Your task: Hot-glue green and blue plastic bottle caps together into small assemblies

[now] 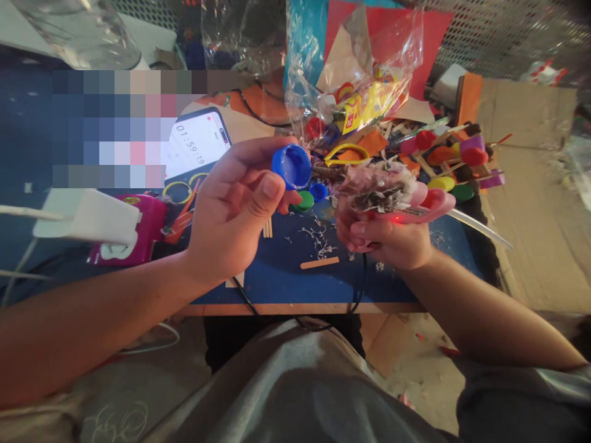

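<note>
Between thumb and fingers, my left hand [240,209] holds a blue bottle cap [292,167] with its hollow side toward me. My right hand [388,237] is wrapped round a pink hot glue gun [429,206], which has a red light lit and a clear glue stick [480,226] coming out of its back. Bits of fluff and shavings cover the gun's front, and its nozzle points left toward the cap, close to it. Below the held cap, a green cap [303,201] and another blue cap [318,192] lie on the table.
A phone [198,144] showing a timer lies at the left, behind a pink power socket [124,231] with a white plug. Yellow-handled scissors [346,154], coloured caps and sticks crowd the back right. A wooden stick [319,263] and shavings lie on the blue table [286,286]. Cardboard [530,215] is at right.
</note>
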Demonstrator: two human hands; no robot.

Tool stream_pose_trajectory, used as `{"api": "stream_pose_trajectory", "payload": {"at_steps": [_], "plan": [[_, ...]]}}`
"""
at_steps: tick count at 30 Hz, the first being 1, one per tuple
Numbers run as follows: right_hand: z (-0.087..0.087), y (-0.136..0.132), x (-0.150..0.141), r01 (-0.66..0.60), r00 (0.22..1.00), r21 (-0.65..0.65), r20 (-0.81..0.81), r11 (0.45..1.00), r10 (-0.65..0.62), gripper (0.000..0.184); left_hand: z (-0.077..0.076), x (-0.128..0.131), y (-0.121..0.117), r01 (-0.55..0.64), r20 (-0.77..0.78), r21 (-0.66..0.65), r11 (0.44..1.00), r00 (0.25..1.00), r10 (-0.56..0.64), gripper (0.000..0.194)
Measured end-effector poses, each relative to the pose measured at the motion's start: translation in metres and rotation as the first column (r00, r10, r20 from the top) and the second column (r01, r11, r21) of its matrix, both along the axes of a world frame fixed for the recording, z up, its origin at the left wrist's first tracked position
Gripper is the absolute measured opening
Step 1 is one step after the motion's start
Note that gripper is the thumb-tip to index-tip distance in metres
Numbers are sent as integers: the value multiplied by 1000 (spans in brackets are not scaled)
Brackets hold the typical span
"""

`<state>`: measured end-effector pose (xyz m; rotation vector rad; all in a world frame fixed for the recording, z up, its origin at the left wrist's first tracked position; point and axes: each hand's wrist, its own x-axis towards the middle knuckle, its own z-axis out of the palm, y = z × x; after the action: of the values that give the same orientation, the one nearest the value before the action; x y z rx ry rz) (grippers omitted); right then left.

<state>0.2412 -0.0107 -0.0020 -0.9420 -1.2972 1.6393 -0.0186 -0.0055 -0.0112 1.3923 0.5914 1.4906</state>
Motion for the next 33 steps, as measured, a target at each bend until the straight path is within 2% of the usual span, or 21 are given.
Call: {"api": "stream_pose_trajectory", "payload": {"at_steps": [4,9,15,19,22,33], "plan": [[-1,1,2,-24,1000,-11,13,1000,25,50,-1,0,0,14,-10,-14,1000,1000,-14,33],[1,1,1,-23,1000,-9,-6,1000,23,46,-3,0,1,-9,-13,0,1000,1000,9,43],[2,-1,-1,-6,1000,-42,-9,999,6,41,-4,1,3,-8,17,79,997,1000,7,39],[4,-1,-2,16,1000,-38,2,999,-16,39,-1,1,1,2,-13,11,1000,1000,-2,33],[4,-1,-2,16,1000,-29,-5,999,-16,39,-1,1,1,27,14,53,998,1000,-27,31],[0,0,1,15,1000,-20,-7,1000,-15,41,-5,-1,1,66,15,13,998,998,-66,28]]}}
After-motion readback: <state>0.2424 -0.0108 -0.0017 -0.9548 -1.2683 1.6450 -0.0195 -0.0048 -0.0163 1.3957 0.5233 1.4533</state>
